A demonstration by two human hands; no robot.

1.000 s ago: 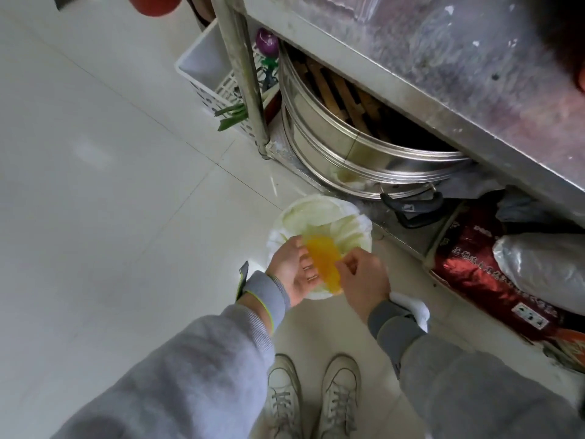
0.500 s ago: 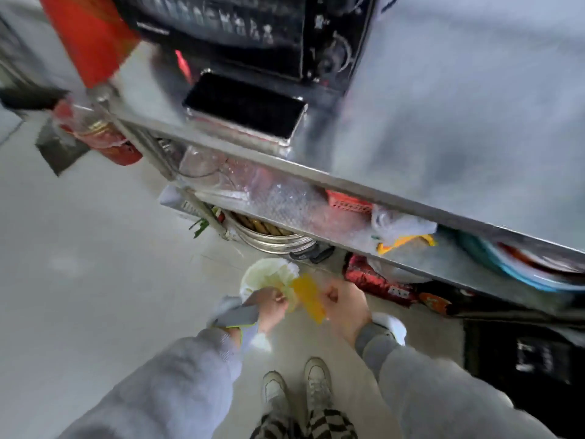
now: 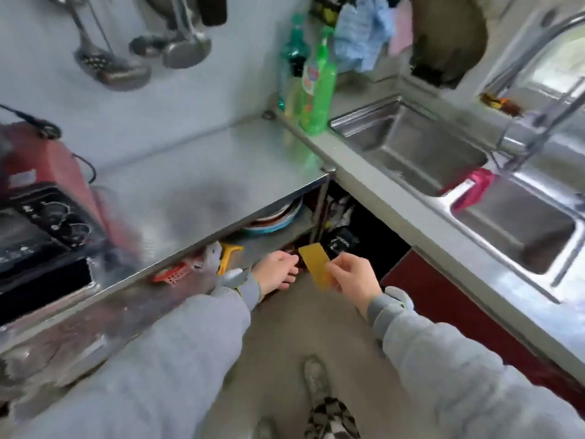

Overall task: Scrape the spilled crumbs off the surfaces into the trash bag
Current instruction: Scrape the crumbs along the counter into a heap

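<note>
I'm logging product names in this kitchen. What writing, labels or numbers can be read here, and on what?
Nothing can be read with certainty; the frame is motion-blurred.
Green bottle: a red and blue label, its words blurred.
Oven: white marks around the knobs, too small and smeared.
Black bag under the counter: white print, unreadable.
Yellow scraper in the right hand: no text visible.

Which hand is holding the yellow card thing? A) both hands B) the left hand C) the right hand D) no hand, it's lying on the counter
C: the right hand pinches the lower end of the yellow scraper, while the left hand is beside it with nothing in its fingers.
</note>
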